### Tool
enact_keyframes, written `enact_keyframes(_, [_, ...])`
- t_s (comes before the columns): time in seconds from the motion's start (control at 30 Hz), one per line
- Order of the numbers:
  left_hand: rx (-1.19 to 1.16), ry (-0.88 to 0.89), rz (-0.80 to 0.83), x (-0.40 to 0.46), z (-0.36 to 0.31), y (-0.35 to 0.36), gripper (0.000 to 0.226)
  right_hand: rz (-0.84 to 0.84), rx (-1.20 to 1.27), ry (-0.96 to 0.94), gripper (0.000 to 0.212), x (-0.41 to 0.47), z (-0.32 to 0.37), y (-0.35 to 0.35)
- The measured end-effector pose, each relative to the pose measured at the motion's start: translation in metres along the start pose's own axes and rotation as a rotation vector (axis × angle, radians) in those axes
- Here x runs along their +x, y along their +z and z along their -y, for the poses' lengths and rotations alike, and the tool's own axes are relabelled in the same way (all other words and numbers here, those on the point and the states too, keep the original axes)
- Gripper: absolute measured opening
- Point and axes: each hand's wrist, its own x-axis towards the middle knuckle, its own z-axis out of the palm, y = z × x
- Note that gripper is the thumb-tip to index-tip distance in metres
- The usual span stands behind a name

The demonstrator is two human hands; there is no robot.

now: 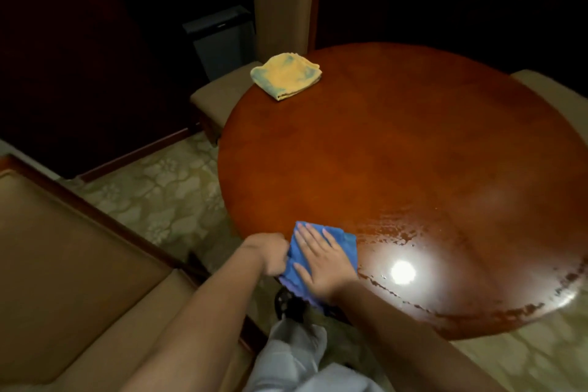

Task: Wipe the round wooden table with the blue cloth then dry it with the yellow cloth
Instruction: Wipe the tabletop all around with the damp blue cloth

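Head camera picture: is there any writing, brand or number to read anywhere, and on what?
None can be read.
Dark box behind the chair: a faint mark near its top edge, too small and blurred to read.
Blue cloth, yellow cloth, round wooden table: no text.

Perhaps hotel room: upholstered chairs (283, 0), patterned carpet (165, 188).

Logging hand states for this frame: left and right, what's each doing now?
Left hand: fingers curled, gripping the near-left edge of the blue cloth.
Right hand: open, fingers straight, pressing flat on the blue cloth at the table edge.
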Motion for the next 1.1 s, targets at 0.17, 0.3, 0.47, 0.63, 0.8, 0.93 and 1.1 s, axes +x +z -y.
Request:
enact_keyframes(0.17, [0.099, 0.124, -0.033, 0.032, -0.032, -0.029, 0.036, -0.026, 0.044, 0.204, 0.061, -0.006, -0.041, -0.009])
enact_keyframes(0.3, [0.151, 0.204, -0.059, 0.07, -0.049, -0.053, 0.033, -0.056, 0.016, 0.361, 0.073, 0.001, -0.075, -0.021])
enact_keyframes(0.47, [0.196, 0.277, -0.074, 0.112, -0.041, -0.089, 0.032, -0.079, 0.051, 0.592, 0.073, 0.033, -0.081, -0.03])
enact_keyframes(0.63, [0.266, 0.368, -0.12, 0.149, -0.014, -0.124, 0.033, -0.112, 0.092, 0.79, 0.072, 0.087, -0.075, -0.034])
enact_keyframes(0.8, [0.277, 0.355, -0.162, 0.198, 0.028, -0.156, 0.029, -0.13, 0.102, 0.906, 0.073, 0.16, -0.076, -0.032])
enact_keyframes(0.93, [0.322, 0.346, -0.141, 0.229, 0.039, -0.179, 0.026, -0.186, 0.106, 0.986, 0.073, 0.193, -0.082, -0.029])
enact_keyframes(1.1, [0.365, 0.409, -0.134, 0.255, 0.019, -0.198, 0.024, -0.187, 0.055, 0.904, 0.085, 0.196, -0.11, -0.035])
